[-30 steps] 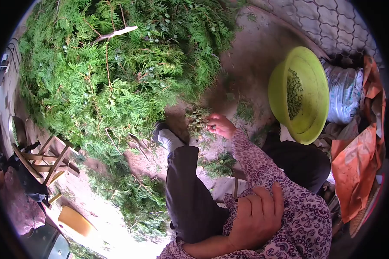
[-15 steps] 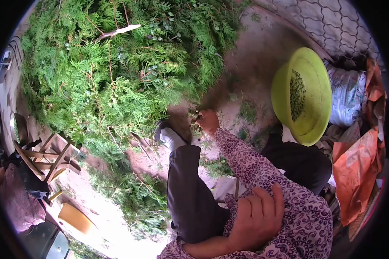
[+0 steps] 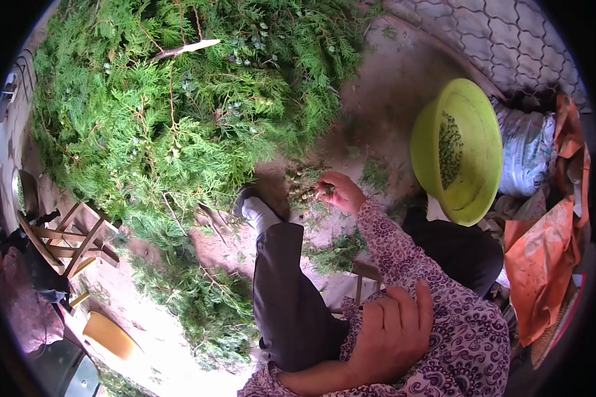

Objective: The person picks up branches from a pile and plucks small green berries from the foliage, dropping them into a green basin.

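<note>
My right hand [image 3: 343, 192] is closed in a pinch on small green cones, just above a little heap of cones and sprigs [image 3: 303, 188] on the ground. My left hand [image 3: 391, 334] lies across my right sleeve, fingers loosely bent and slightly apart, with nothing in it. A large pile of leafy green branches [image 3: 179, 126] fills the upper left. To the right of my right hand, a lime-green basin [image 3: 480, 155] stands tilted, with many small green cones [image 3: 451, 151] inside.
Near my shoe [image 3: 248, 198] are loose twigs. A wooden stool frame [image 3: 79, 241] and a yellow container [image 3: 109, 334] stand at the left, beside part of another person [image 3: 26, 301]. An orange cloth [image 3: 543, 264] and a plastic-wrapped bundle [image 3: 526, 149] lie at the right.
My right hand has moved right and slightly down, away from the small heap, with cones now visible at its fingertips. My left hand stays on the sleeve.
</note>
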The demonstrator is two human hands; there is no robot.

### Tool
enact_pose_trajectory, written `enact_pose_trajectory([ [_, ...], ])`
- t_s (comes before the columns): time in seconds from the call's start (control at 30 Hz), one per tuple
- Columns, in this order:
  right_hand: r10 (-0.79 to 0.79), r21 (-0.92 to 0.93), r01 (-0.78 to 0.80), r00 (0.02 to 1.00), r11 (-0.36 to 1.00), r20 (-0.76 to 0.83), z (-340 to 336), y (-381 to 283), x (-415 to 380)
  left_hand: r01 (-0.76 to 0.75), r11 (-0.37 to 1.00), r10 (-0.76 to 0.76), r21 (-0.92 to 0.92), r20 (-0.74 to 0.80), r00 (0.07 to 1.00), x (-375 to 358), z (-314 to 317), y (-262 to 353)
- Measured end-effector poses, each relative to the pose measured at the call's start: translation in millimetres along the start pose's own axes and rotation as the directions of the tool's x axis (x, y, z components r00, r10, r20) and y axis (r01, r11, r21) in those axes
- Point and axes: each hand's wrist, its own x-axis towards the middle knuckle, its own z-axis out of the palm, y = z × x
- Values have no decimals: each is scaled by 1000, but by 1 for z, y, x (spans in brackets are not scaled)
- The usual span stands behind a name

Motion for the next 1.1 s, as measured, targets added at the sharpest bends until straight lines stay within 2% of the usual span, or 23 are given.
enact_pose_trajectory([
  [0.03, -79, -108, 66, 989, 992, -126, 0, 3, 6, 0, 1000, 0, 0, 1, 1000, 0, 0, 0],
  [0.07, -79, -107, 66, 989, 992, -124, -1, 6, 9, 0, 1000, 0, 3, 2, 1000, 1, 0, 0],
  [0.1, -220, -473, 120, 962, 873, -162, -3, 11, 12, 0, 1000, 0, 0, 7, 1000, 1, 0, 0],
  [0.13, -363, -772, 126, 921, 623, -143, -2, 17, 14, 0, 1000, 0, -3, 11, 1000, 1, 0, -1],
  [0.17, -502, -748, 281, 861, 602, -81, -7, 35, 24, 1, 1000, -1, -2, 12, 1000, 1, 1, -1],
  [0.2, -500, -747, 280, 862, 603, -81, -8, 42, 27, -4, 1000, 4, 2, 17, 1000, 1, 1, -2],
  [0.27, -595, -900, 370, 785, 231, 170, -11, 54, 33, -7, 1000, 6, 6, 27, 1000, 2, 1, -2],
  [0.3, -632, -941, 332, 743, 65, 219, -7, 56, 31, -5, 1000, 5, 3, 28, 1000, 2, 1, -2],
  [0.4, -591, -955, 207, 805, 212, 43, -3, 60, 34, -9, 1000, 9, 8, 29, 1000, 2, 2, -2],
  [0.43, -592, -955, 207, 805, 213, 43, -5, 56, 33, -12, 1000, 11, 12, 25, 1000, 2, 2, -2],
  [0.47, -281, -761, 127, 957, 636, -75, -10, 47, 31, -12, 1000, 12, 12, 25, 1000, 1, 2, -2],
  [0.5, 81, -435, -91, 996, 896, -41, -15, 39, 26, -14, 1000, 14, 20, 19, 1000, 1, 3, -3],
  [0.53, 81, -436, -91, 996, 895, -43, -19, 35, 17, -17, 999, 16, 27, 13, 1000, 1, 3, -2],
  [0.6, 109, -205, -83, 987, 975, 116, -24, 29, -2, -14, 999, 14, 31, 5, 1000, 0, 3, -2],
  [0.63, 150, -91, -139, 981, 986, 121, -19, 23, -11, -11, 999, 11, 34, 0, 1000, -1, 4, -2],
  [0.8, 128, -157, -102, 978, 982, 163, 3, 17, -1, -17, 1000, 16, 26, 20, 1000, 1, 1, -2],
  [0.87, 4, -475, -5, 1000, 880, -4, 15, 17, 10, -16, 999, 16, 31, 24, 1000, 2, 1, -2],
  [0.9, -98, -509, 64, 994, 858, -41, 14, 26, 19, -9, 1000, 8, 24, 31, 999, 3, 1, -2],
  [0.93, -98, -508, 63, 994, 859, -43, 10, 34, 29, -1, 1000, 0, 17, 39, 999, 3, 1, -2],
  [1.0, -462, -852, 266, 886, 451, 32, 12, 43, 39, -2, 1000, 1, 23, 45, 999, 3, 0, -3],
  [1.03, -414, -917, 174, 910, 360, 10, 15, 41, 39, -3, 1000, 1, 31, 49, 999, 2, 0, -3],
  [1.07, -413, -916, 175, 911, 361, 11, 19, 42, 38, -2, 999, 0, 33, 50, 999, 2, 0, -3],
  [1.1, -387, -964, 61, 921, 259, -46, 27, 41, 36, 1, 999, -3, 32, 50, 999, 2, 0, -3],
])
